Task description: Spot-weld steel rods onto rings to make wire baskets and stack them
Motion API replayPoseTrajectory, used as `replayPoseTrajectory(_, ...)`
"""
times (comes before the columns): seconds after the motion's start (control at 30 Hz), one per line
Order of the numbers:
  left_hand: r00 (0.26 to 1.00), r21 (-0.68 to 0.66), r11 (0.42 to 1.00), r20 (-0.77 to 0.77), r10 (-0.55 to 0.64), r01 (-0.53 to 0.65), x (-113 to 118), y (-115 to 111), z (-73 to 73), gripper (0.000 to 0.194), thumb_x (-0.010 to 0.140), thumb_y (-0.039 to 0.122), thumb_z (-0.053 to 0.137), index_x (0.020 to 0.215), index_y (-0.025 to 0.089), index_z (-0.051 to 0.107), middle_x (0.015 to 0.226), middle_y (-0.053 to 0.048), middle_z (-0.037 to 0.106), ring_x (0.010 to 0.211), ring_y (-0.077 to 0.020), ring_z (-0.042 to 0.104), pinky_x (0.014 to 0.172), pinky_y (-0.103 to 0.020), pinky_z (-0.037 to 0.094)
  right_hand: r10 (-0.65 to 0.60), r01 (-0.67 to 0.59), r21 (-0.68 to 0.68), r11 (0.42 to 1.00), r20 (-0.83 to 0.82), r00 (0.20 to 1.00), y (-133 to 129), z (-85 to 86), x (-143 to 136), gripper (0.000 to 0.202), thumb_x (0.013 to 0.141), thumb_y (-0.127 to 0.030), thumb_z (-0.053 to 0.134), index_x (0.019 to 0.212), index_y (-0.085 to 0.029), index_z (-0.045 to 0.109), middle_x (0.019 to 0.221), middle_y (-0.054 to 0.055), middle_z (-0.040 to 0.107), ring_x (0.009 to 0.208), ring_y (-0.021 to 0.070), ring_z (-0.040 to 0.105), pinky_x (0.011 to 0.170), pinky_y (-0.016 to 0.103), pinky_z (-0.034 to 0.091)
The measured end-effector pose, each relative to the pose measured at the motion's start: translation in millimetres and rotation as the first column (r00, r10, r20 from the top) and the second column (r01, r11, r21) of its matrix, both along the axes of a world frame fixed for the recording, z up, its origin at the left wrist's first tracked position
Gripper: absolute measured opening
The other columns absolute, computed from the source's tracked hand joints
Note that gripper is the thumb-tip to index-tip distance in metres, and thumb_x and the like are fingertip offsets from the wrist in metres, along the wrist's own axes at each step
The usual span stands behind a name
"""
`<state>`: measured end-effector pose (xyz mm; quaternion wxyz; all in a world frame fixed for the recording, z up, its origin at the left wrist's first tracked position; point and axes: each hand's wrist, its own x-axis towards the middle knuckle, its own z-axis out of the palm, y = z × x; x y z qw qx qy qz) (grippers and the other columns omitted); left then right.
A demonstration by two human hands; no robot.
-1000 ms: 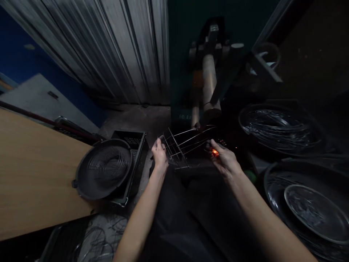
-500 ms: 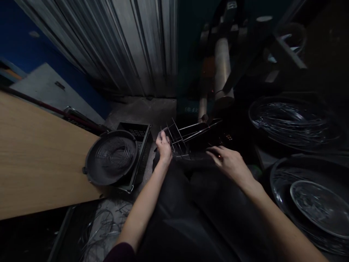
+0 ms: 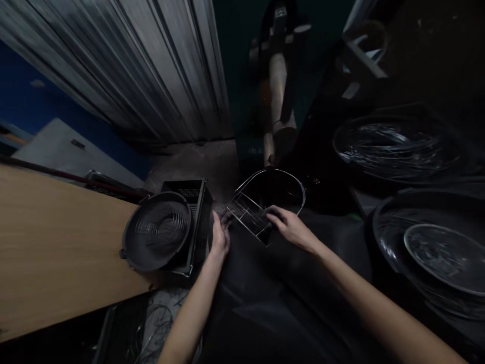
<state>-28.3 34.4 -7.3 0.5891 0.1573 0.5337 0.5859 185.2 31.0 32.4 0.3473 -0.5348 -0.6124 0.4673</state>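
A thin wire frame (image 3: pixel 248 215) with straight crossing bars and a large curved wire loop (image 3: pixel 301 184) lies in front of my lap, below the welding machine's rod-like arms (image 3: pixel 278 96). My left hand (image 3: pixel 221 232) is at the frame's left end, thumb apart from the fingers, which are spread and dark at the tips; it grips nothing that I can see. On the right side, my right hand (image 3: pixel 282 221) has its thumb and fingers pinched together on the frame's edge.
Left of me, a round black pan (image 3: pixel 157 231) of wire rings rests on a black crate (image 3: pixel 199 202) beside a wooden board (image 3: pixel 68 247). On the right are a basin of wires (image 3: pixel 394 151) and another basin (image 3: pixel 386 242) holding a round dish.
The wire frame has turned and come lower, and its curved loop now shows. My right hand has moved left onto it, while my left hand has lowered and opened. The view has shifted.
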Motion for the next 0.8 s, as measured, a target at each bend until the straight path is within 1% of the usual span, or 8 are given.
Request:
replayPoseTrajectory(0.1,0.98,-0.163,0.982,0.186,-0.069,0.1,-1,22,4.5,0.052,0.091,0.056,0.039,0.097,0.012,0.065,0.096,-0.013,0.069,0.087,-0.0196,0.065,0.082,-0.033,0.048,0.027,-0.03,0.032,0.999,0.098,0.995,-24,-27.4,9,0.023,0.088,-0.032,0.048,0.098,-0.022,0.066,0.091,0.004,0.067,0.083,0.0191,0.062,0.081,0.034,0.048)
replayPoseTrajectory(0.27,0.965,-0.328,0.934,0.256,-0.053,0.139,21,43,3.5,0.043,0.096,0.044,0.034,0.092,0.011,0.062,0.062,-0.004,0.06,0.058,-0.0138,0.058,0.061,-0.026,0.049,0.08,-0.124,0.157,0.98,0.26,0.962,-45,-60.5,29,0.024,0.089,-0.018,0.045,0.102,-0.021,0.065,0.098,0.008,0.068,0.089,0.0203,0.059,0.092,0.039,0.044)
replayPoseTrajectory(0.37,0.972,-0.382,0.906,0.207,-0.11,0.184,35,46,-1.4,0.043,0.095,0.048,0.036,0.081,0.015,0.06,0.055,-0.001,0.053,0.045,-0.0102,0.049,0.043,-0.02,0.04,0.132,-0.215,0.197,0.957,0.365,0.922,-54,-68.9,48,0.03,0.086,-0.01,0.042,0.105,-0.018,0.065,0.095,0.008,0.066,0.091,0.0202,0.056,0.095,0.04,0.042)
replayPoseTrajectory(0.43,0.969,-0.414,0.877,0.134,-0.208,0.245,39,41,-7.0,0.043,0.093,0.05,0.04,0.075,0.016,0.059,0.054,0.0,0.053,0.042,-0.0094,0.048,0.04,-0.019,0.037,0.133,-0.233,0.206,0.95,0.408,0.903,-61,-72.6,60,0.035,0.083,-0.006,0.041,0.108,-0.017,0.064,0.095,0.009,0.064,0.091,0.0208,0.053,0.091,0.038,0.044)
replayPoseTrajectory(0.57,0.903,-0.419,0.825,-0.031,-0.429,0.378,37,23,-17.4,0.034,0.086,0.045,0.057,0.07,0.015,0.06,0.049,0.002,0.052,0.036,-0.0071,0.042,0.037,-0.018,0.035,0.082,-0.192,0.254,0.948,0.389,0.917,-77,-78.0,71,0.039,0.082,-0.004,0.038,0.111,-0.013,0.063,0.094,0.01,0.063,0.089,0.0211,0.05,0.09,0.039,0.044)
replayPoseTrajectory(0.67,0.94,-0.429,0.847,0.016,-0.341,0.314,33,14,-18.2,0.028,0.09,0.039,0.053,0.08,0.015,0.064,0.064,-0.002,0.063,0.05,-0.0104,0.057,0.05,-0.021,0.048,0.099,-0.198,0.258,0.946,0.352,0.931,-82,-78.6,67,0.038,0.083,-0.004,0.038,0.11,-0.012,0.063,0.093,0.01,0.063,0.088,0.0202,0.051,0.091,0.038,0.044)
replayPoseTrajectory(0.73,0.973,-0.456,0.86,0.088,-0.213,0.23,32,14,-14.4,0.032,0.093,0.043,0.045,0.088,0.017,0.064,0.077,-0.005,0.068,0.067,-0.0147,0.065,0.063,-0.027,0.054,0.131,-0.227,0.238,0.944,0.361,0.923,-82,-77.2,62,0.038,0.083,-0.004,0.038,0.11,-0.013,0.064,0.093,0.009,0.064,0.088,0.02,0.052,0.089,0.036,0.045)
replayPoseTrajectory(0.8,0.981,-0.433,0.883,0.148,-0.127,0.18,32,17,-8.2,0.041,0.092,0.05,0.04,0.093,0.018,0.064,0.078,-0.007,0.068,0.074,-0.0184,0.066,0.067,-0.031,0.054,0.171,-0.267,0.214,0.94,0.381,0.909,-80,-75.6,56,0.039,0.083,-0.003,0.04,0.111,-0.015,0.064,0.095,0.009,0.065,0.092,0.0202,0.052,0.089,0.035,0.045)
